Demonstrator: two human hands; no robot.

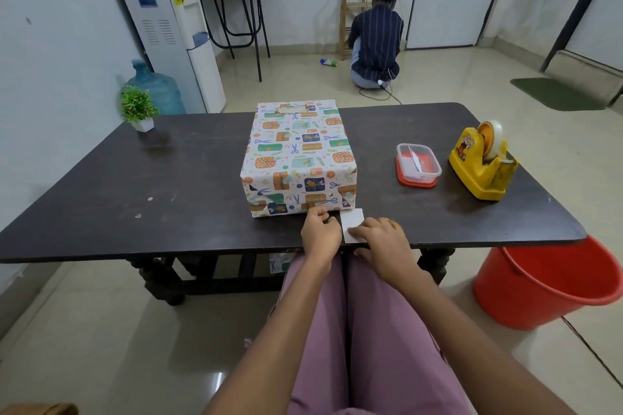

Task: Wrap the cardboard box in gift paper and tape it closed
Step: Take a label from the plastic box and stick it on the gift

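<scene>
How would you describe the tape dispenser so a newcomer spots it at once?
Start at the dark table and go to its right end, past the wrapped box in the middle. Beyond the small clear tub with a red base sits the tape dispenser. It is the only yellow thing on the table, chunky, with a roll of tape standing upright on top.

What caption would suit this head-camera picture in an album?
Both hands, left and right, handle a small white card beside the wrapped box.
</scene>
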